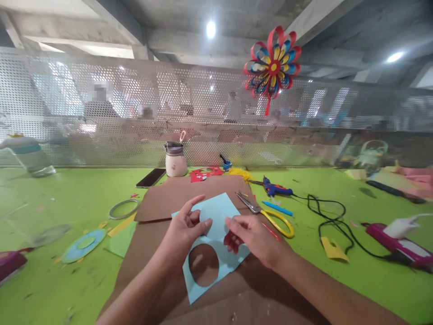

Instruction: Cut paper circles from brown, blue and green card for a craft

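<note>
Paper [217, 208], light blue, beneath and between the fingertips of left hand [187, 222] (thumb, forefinger apart) and right hand [248, 234] (thumb, forefinger together; cannot tell whether clamped on anything). Smooth, straight-edged, round-holed; brown sheet [169, 196] below, matte, creased.

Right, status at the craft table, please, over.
Left hand, right hand over light-blue paper; grip unclear. Paper has round hole. Scissors close beyond right hand, not blocking.
</note>
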Action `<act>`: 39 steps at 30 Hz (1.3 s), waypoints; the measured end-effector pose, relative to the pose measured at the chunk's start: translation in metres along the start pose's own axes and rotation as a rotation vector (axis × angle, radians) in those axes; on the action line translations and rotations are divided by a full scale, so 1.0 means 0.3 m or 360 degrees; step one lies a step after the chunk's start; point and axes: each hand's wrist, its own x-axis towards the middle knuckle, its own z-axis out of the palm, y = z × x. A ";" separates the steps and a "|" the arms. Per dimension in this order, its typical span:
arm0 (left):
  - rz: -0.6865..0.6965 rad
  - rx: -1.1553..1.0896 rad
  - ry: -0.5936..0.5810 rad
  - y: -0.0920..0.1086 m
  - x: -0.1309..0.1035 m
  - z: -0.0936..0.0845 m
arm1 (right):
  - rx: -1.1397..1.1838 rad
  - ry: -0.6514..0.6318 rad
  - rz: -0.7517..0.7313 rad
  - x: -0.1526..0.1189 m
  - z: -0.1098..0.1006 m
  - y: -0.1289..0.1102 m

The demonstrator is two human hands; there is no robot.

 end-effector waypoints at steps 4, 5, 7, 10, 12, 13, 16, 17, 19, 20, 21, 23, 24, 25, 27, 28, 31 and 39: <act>-0.0097 -0.0176 -0.0042 0.007 -0.011 0.008 | 0.0055 0.0053 -0.0002 -0.009 0.013 -0.003; -0.0138 -0.0221 -0.0092 0.006 -0.012 0.010 | 0.0048 0.0073 -0.0020 -0.010 0.013 -0.002; -0.0193 -0.0264 -0.0215 -0.003 -0.012 0.018 | 0.0028 0.0104 -0.0054 -0.010 0.014 0.000; -0.0200 -0.0221 -0.0266 -0.025 -0.008 0.030 | 0.0015 0.0116 -0.0076 -0.011 0.019 0.003; -0.0183 -0.0169 -0.0197 -0.037 -0.004 0.034 | 0.0031 0.0096 -0.0070 -0.014 0.024 0.000; -0.0177 -0.0148 -0.0151 -0.040 -0.003 0.034 | 0.0044 0.0076 -0.0065 -0.016 0.026 -0.002; -0.0145 -0.0136 -0.0090 -0.042 0.001 0.027 | 0.0072 0.0002 -0.0046 -0.022 0.026 -0.011; -0.0139 -0.0150 -0.0100 -0.040 0.001 0.023 | 0.0074 -0.0019 -0.0041 -0.024 0.025 -0.013; -0.0137 -0.0185 -0.0152 -0.035 0.000 0.016 | 0.0070 -0.0050 -0.0031 -0.028 0.023 -0.014; -0.0138 -0.0198 -0.0169 -0.033 0.000 0.013 | 0.0067 -0.0061 -0.0025 -0.030 0.022 -0.013; -0.0140 -0.0206 -0.0160 -0.031 -0.001 0.011 | 0.0062 -0.0069 -0.0016 -0.031 0.023 -0.012; -0.0138 -0.0216 -0.0096 -0.029 -0.002 0.007 | 0.0027 -0.0080 0.0007 -0.034 0.025 -0.007; -0.0143 -0.0225 -0.0064 -0.030 -0.002 0.005 | 0.0002 -0.0082 0.0018 -0.035 0.027 -0.005; -0.0148 -0.0240 -0.0036 -0.031 -0.002 0.004 | -0.0023 -0.0082 0.0026 -0.036 0.029 -0.003; -0.0151 -0.0285 -0.0033 -0.034 0.000 0.001 | -0.0055 -0.0088 0.0036 -0.036 0.030 -0.002; -0.0147 -0.0309 -0.0045 -0.035 0.001 0.000 | -0.0061 -0.0100 0.0036 -0.037 0.028 -0.003; -0.0122 -0.0323 -0.0063 -0.038 0.002 -0.005 | -0.0068 -0.0159 0.0003 -0.041 0.014 -0.011; -0.0108 -0.0192 -0.0103 -0.031 -0.010 -0.007 | -0.0002 -0.0115 0.0045 -0.044 0.015 0.000</act>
